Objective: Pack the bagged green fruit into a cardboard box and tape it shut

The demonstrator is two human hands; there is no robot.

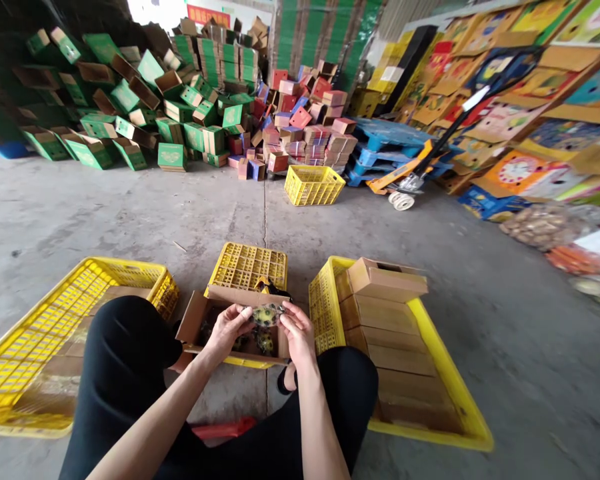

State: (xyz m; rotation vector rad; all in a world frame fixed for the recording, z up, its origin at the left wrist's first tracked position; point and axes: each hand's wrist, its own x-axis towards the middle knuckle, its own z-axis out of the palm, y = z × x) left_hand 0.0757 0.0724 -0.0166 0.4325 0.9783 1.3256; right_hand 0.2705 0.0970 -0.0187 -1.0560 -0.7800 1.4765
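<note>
Between both hands stretches a small packet [266,314], yellow-green with dark patches, which looks like printed plastic wrap; its contents cannot be made out. My left hand [231,327] pinches one end and my right hand [297,328] pinches the other. Just beneath them stands an open cardboard box [194,321], with more pieces of the same yellow and dark look inside, partly hidden by my hands. The box rests on a yellow plastic crate [253,361]. Behind it, a black and orange tool-like item [271,288] lies on an upturned yellow crate [245,263].
At right, a yellow crate [473,427] holds a row of cardboard boxes [397,353]. Another yellow crate [10,353] with boxes stands at left. Farther off are a yellow crate [314,187], piled green cartons [172,157], blue pallets [393,140] and a pallet jack [403,177].
</note>
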